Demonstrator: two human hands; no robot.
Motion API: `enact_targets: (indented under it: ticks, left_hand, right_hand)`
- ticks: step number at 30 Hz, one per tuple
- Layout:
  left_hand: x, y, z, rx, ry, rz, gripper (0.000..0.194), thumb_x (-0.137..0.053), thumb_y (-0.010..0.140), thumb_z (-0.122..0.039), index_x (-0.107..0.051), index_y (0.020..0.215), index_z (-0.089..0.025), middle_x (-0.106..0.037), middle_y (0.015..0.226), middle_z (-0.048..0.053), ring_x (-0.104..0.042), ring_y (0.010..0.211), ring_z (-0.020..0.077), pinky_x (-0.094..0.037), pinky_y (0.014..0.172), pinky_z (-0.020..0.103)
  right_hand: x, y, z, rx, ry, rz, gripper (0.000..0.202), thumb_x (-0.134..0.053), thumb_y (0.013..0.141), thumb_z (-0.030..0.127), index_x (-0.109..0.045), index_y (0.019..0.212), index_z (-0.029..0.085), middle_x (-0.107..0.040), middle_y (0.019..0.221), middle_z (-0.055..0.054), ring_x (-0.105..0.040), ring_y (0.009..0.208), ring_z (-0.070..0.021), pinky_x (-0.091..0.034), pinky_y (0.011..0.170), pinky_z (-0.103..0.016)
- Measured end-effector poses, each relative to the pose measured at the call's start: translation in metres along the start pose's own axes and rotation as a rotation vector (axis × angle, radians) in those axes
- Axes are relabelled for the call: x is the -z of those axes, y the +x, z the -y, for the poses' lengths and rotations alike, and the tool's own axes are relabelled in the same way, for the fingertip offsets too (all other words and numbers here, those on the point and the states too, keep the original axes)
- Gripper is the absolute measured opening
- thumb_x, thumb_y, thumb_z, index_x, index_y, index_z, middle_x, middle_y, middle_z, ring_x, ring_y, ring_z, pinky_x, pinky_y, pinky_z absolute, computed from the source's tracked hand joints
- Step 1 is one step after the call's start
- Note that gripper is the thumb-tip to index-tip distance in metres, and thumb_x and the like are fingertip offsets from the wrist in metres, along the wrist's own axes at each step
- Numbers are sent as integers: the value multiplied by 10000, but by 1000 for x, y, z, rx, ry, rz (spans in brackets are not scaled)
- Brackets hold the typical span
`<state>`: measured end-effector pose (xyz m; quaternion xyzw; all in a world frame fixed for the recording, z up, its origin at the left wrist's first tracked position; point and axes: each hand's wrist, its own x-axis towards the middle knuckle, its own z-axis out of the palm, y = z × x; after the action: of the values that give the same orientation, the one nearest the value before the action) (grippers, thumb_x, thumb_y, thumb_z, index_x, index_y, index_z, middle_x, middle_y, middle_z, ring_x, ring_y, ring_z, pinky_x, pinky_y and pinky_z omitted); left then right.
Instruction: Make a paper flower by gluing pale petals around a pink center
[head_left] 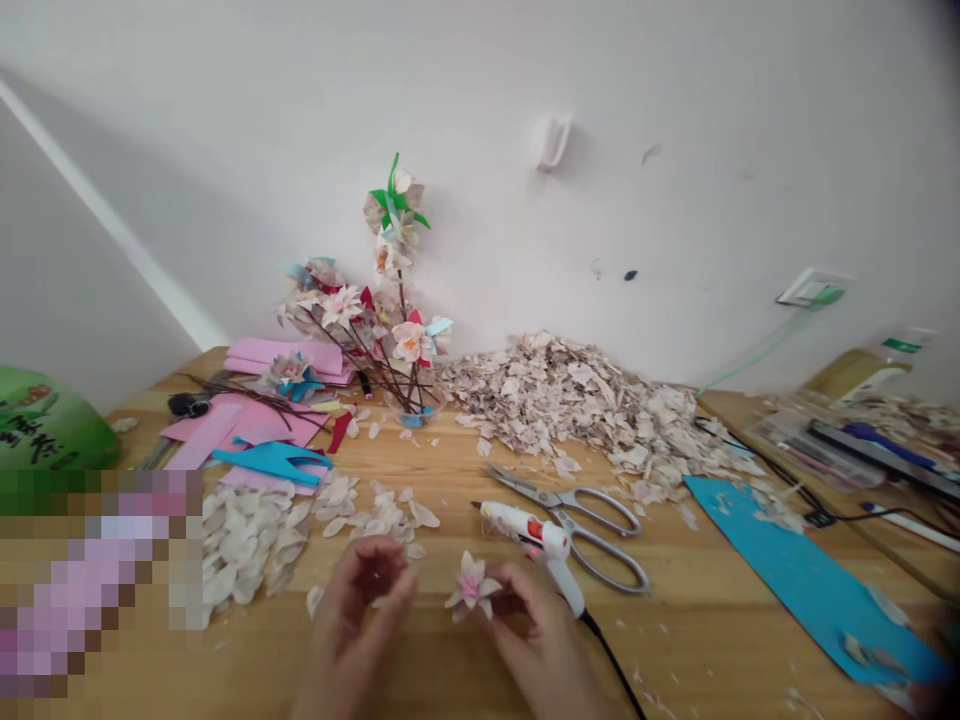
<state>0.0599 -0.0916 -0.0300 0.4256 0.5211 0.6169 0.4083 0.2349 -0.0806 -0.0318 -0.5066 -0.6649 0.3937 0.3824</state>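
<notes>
My right hand (536,625) pinches a small handmade flower (471,586) with pointed whitish petals and a pink centre, its face turned up. Left of it, my left hand (367,610) is curled, thumb and index finger brought close together; whether something thin sits between the tips I cannot make out. Just beyond my right hand lies a white hot glue gun (529,530) with a small red light, its nozzle pointing left. Behind the glue gun rest metal scissors (568,505), blades partly apart. Loose pale petals (382,512) lie beyond my left hand.
A wide heap of dried petals (570,400) lies along the wall. Flowers on twigs (412,340) stand in a clear cup (415,405). Sorted petals (251,545), pink sheets (285,357) and a green bag (49,425) are left; a blue sheet (795,570) is right.
</notes>
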Motion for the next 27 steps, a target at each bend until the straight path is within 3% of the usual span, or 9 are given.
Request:
enact_targets:
  ticks: [2,7,10,14,19,24,27]
  left_hand:
    - [11,14,-13,-51,103,-38,213,-636,710,-404,-592,616,-218,-557,584,-33,-513,591,143,-429,559,221]
    - [36,45,-33,-110,260,-179,250,-607,708,-444,-570,590,-227,-561,591,-48,-524,637,153,-419,634,232]
    - [43,53,-39,-84,402,-155,248,-576,730,-437,-567,595,-230,-572,596,-49,-536,653,168,-416,653,253]
    - [44,58,-39,-148,580,-103,307,-470,796,-416,-532,557,-233,-531,600,-36,-529,652,182,-429,657,286]
    - [44,61,-24,-272,565,-120,153,-498,789,-353,-567,742,-225,-527,906,29,-542,920,219,-461,815,349]
    - [39,55,-10,-267,603,74,129,-491,792,-248,-464,917,-228,-536,900,22,-601,860,193,-492,776,362]
    - [33,46,-8,-190,744,196,216,-447,787,-179,-416,991,-244,-615,847,13,-640,781,200,-495,637,326]
  right_hand:
    - [3,1,5,19,-158,81,133,-532,756,108,-635,753,192,-667,750,-36,-622,714,-194,-477,646,-284]
    - [2,3,8,110,-304,160,234,-550,730,11,-680,769,201,-686,770,-31,-618,753,-195,-469,683,-290]
    - [0,6,5,179,-299,168,244,-575,729,15,-693,776,224,-695,788,-26,-609,788,-204,-472,716,-311]
    - [-1,6,3,215,-288,170,302,-555,745,29,-701,837,276,-696,827,-18,-588,827,-222,-477,731,-340]
    - [-2,1,0,224,-273,152,511,-463,597,-74,-632,964,239,-646,941,-40,-565,914,-230,-469,811,-360]
    - [0,-4,-6,172,-258,131,564,-433,544,-67,-578,989,246,-561,998,-42,-559,961,-210,-471,832,-310]
    - [2,-5,-7,201,-179,31,517,-472,572,-38,-547,982,267,-552,960,-34,-564,932,-214,-466,820,-320]
